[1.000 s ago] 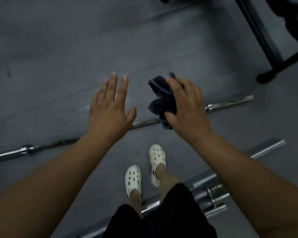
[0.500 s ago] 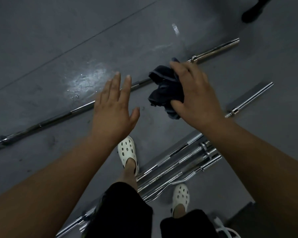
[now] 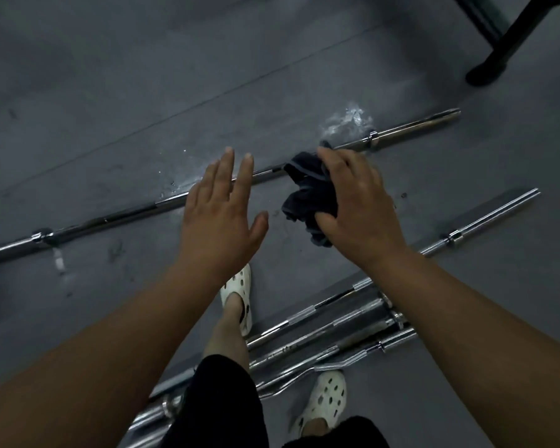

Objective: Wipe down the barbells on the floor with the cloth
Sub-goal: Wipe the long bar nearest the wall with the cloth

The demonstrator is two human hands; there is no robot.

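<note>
A long chrome barbell (image 3: 117,218) lies alone on the grey floor, running from lower left to upper right. My right hand (image 3: 358,205) grips a crumpled dark cloth (image 3: 307,195) and hovers above the bar's middle. My left hand (image 3: 222,215) is held flat with straight fingers just left of the cloth, over the same bar, holding nothing. A second barbell (image 3: 485,221) lies to the right. Several more bars (image 3: 337,328) are bundled together by my feet.
A wet patch (image 3: 346,121) glistens on the floor beside the far bar's right collar. A black equipment leg and foot (image 3: 495,63) stands at the upper right. My white clogs (image 3: 238,292) stand on either side of the bundled bars.
The view has shifted, so the far barbell now sits lower and more central. Both hands kept their poses, the right still gripping the cloth, and are now right over the bar.
</note>
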